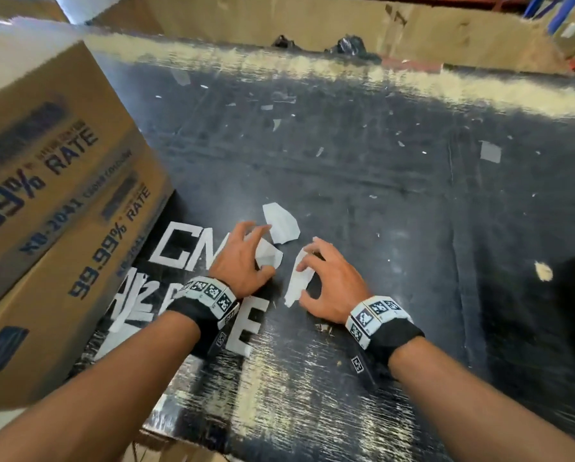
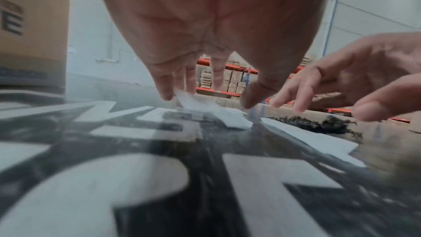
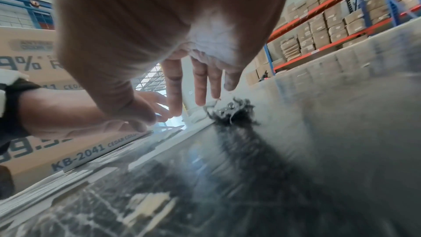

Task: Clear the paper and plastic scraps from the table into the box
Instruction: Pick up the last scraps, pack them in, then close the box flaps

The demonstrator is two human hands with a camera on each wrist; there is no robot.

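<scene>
On the black table (image 1: 363,181), near its front-left w/ white painted letters (image 1: 246,328), both hands work side by side over white paper scraps. L hand (image 1: 237,261) is palm-down, fingers spread and bent; fingertips and thumb close on a crumpled scrap (image 1: 268,256), which lifts off the surface at one edge in the L wrist view (image 2: 193,104). Grip looks like a light pinch, not a full clench. R hand (image 1: 329,281) is also palm-down, fingers curved, thumb and index apart but touching a long scrap (image 1: 298,283) that lies flat on the table; in the L wrist view this strip (image 2: 318,140) lies flat beneath the R fingers (image 2: 300,100). Can't tell for sure if it's pinched or just pressed; fingers look loosely bent, not clamped. A third, bigger scrap (image 1: 281,223) lies just beyond the L fingertips, untouched. A small black shredded clump (image 3: 230,113) sits just under the R fingertips in the R wrist view. Many tiny bits (image 1: 269,108) are scattered across the far half of the table, plus a grey piece (image 1: 490,151) well to the right. A printed carton (image 1: 46,181) stands on the table's left, close to the L forearm. A big open cardboard box (image 1: 313,25) sits past the far edge, black bits inside. Both wrists wear black bands (image 1: 379,323) w/ marker tags. Racks w/ cartons (image 3: 330,24) in the background.
</scene>
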